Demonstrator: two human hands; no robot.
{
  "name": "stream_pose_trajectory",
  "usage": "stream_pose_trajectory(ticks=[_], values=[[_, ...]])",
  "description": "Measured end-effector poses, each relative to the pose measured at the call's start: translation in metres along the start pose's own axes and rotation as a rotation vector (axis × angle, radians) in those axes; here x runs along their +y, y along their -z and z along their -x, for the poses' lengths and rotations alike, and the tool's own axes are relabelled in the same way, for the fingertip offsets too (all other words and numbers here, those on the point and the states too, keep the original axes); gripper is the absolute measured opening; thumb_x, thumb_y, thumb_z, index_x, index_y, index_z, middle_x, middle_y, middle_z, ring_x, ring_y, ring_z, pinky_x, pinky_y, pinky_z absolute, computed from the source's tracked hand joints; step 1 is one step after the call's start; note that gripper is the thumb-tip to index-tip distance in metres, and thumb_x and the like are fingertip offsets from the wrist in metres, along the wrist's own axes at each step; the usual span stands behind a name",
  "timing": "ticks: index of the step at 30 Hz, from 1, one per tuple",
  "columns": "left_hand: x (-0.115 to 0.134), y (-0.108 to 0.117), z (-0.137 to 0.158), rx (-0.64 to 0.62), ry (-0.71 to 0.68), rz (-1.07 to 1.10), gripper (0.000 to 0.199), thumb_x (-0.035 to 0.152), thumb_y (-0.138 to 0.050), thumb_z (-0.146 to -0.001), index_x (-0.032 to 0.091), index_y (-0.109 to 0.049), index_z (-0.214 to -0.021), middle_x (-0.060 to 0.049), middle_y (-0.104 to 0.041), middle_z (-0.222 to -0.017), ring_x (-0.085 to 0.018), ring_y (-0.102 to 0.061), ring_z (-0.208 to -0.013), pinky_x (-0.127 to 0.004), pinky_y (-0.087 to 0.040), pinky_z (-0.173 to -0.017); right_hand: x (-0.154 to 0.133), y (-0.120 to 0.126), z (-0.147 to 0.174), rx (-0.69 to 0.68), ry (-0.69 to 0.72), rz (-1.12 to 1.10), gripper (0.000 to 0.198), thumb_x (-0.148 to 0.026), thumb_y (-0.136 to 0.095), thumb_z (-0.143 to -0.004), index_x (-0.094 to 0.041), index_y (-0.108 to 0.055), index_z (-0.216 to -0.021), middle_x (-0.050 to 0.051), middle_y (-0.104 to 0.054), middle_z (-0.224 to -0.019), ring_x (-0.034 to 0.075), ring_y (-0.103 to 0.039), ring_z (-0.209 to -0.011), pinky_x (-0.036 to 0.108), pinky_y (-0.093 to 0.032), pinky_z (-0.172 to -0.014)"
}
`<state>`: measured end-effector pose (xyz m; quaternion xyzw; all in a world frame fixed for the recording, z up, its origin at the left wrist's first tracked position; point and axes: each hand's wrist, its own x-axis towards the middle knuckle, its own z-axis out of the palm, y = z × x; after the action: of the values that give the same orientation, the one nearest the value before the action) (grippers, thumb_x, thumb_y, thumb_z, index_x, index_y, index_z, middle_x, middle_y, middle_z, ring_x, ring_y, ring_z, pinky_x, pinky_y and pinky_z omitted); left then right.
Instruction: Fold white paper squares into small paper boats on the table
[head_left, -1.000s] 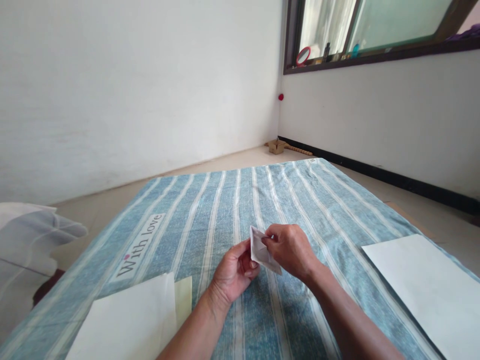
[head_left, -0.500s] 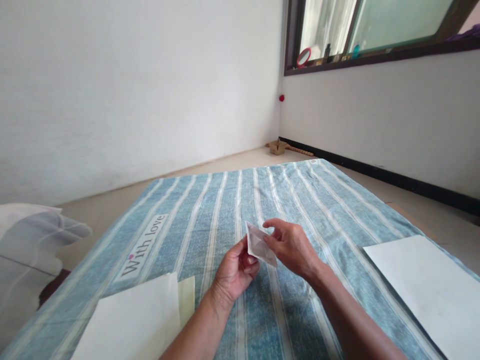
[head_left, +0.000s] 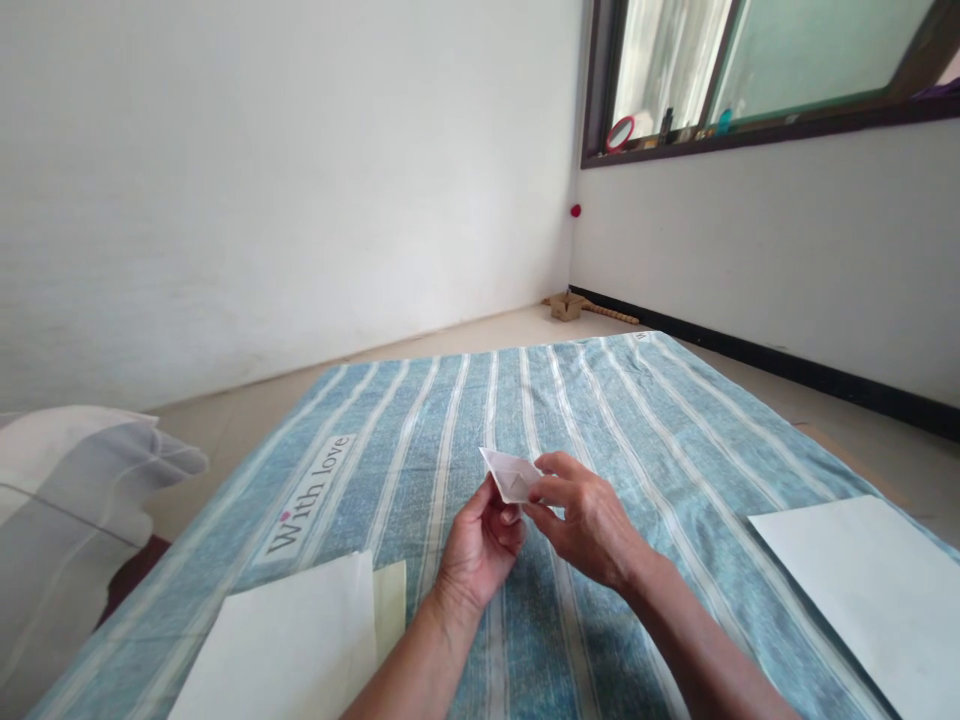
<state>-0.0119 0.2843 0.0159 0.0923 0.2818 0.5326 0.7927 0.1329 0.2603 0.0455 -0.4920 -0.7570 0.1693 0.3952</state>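
A small folded piece of white paper is held up between both hands above the striped cloth. It has slanted edges and a crease showing on its face. My left hand pinches its lower left edge between thumb and fingers, the other fingers curled beneath. My right hand grips the right end, thumb below and fingers on top. Part of the paper's right end is hidden behind those fingers.
A blue and white striped cloth covers the surface. White sheets lie at left, with a yellowish sheet under them. Another white sheet lies at right. White sheer fabric hangs at far left; a small cardboard box sits in the corner.
The folded paper has turned to lie more level. My right hand has shifted its fingers to grip the paper's right end, with the thumb lower. The view has moved slightly.
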Motion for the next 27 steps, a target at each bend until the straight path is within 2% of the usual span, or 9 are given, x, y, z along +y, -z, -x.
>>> stream_pose_trajectory(ticks=[4,7,10,16,19,23,27], values=[[0.002,0.0,0.0,0.023,-0.012,0.016,0.014,0.019,-0.058,-0.088,0.009,-0.064,-0.081,0.0,-0.061,-0.059,-0.004,-0.046,-0.037,-0.013,-0.04,-0.034,-0.003,0.002,-0.002,-0.052,-0.006,0.016,0.02,-0.025,-0.062,-0.086,-0.018,-0.065,-0.066,0.007,-0.063,-0.091,0.017,-0.06,-0.074,0.03,-0.043,-0.066],[0.002,0.001,0.0,0.041,-0.001,0.018,0.018,0.019,-0.052,-0.092,0.009,-0.064,-0.082,-0.001,-0.062,-0.059,-0.004,-0.047,-0.037,-0.014,-0.042,-0.035,-0.003,0.004,-0.002,-0.074,-0.009,-0.008,0.021,-0.035,-0.063,-0.086,-0.018,-0.069,-0.075,0.006,-0.063,-0.087,0.016,-0.06,-0.071,0.029,-0.042,-0.065],[0.002,0.002,-0.001,0.049,0.012,0.015,0.021,0.02,-0.05,-0.093,0.008,-0.064,-0.082,-0.001,-0.061,-0.058,-0.003,-0.045,-0.036,-0.013,-0.042,-0.035,-0.003,0.003,-0.001,-0.08,-0.012,-0.007,0.021,-0.037,-0.062,-0.087,-0.018,-0.07,-0.085,0.006,-0.063,-0.085,0.016,-0.06,-0.072,0.028,-0.042,-0.065],[0.001,0.001,-0.002,0.047,0.025,-0.007,0.024,0.022,-0.056,-0.091,0.009,-0.062,-0.072,0.002,-0.054,-0.048,-0.004,-0.044,-0.034,-0.012,-0.035,-0.031,-0.001,0.002,0.0,-0.095,-0.12,0.117,0.025,-0.04,-0.063,-0.084,-0.016,-0.069,-0.088,0.005,-0.064,-0.08,0.018,-0.06,-0.07,0.028,-0.039,-0.062],[0.0,0.0,-0.004,0.043,0.021,-0.013,0.022,0.022,-0.055,-0.092,0.009,-0.062,-0.075,0.0,-0.059,-0.054,-0.004,-0.044,-0.034,-0.011,-0.032,-0.029,-0.001,0.001,0.0,-0.093,-0.12,0.125,0.026,-0.042,-0.065,-0.083,-0.017,-0.069,-0.088,0.004,-0.063,-0.079,0.018,-0.06,-0.07,0.028,-0.039,-0.062],[-0.001,0.001,-0.005,0.039,-0.001,-0.02,0.012,0.019,-0.061,-0.088,0.01,-0.062,-0.08,0.0,-0.063,-0.06,-0.003,-0.046,-0.036,-0.012,-0.039,-0.034,-0.001,-0.005,0.0,-0.019,-0.064,0.141,0.018,-0.03,-0.071,-0.078,-0.017,-0.066,-0.089,0.004,-0.062,-0.084,0.017,-0.06,-0.068,0.027,-0.041,-0.061],[-0.003,0.002,-0.005,0.02,-0.002,-0.038,0.014,0.021,-0.065,-0.086,0.011,-0.062,-0.077,0.003,-0.058,-0.055,-0.004,-0.045,-0.037,-0.013,-0.04,-0.035,0.001,-0.014,0.002,0.085,-0.03,0.171,0.006,-0.022,-0.066,-0.08,-0.017,-0.064,-0.082,0.009,-0.062,-0.103,0.018,-0.063,-0.073,0.028,-0.045,-0.063]])
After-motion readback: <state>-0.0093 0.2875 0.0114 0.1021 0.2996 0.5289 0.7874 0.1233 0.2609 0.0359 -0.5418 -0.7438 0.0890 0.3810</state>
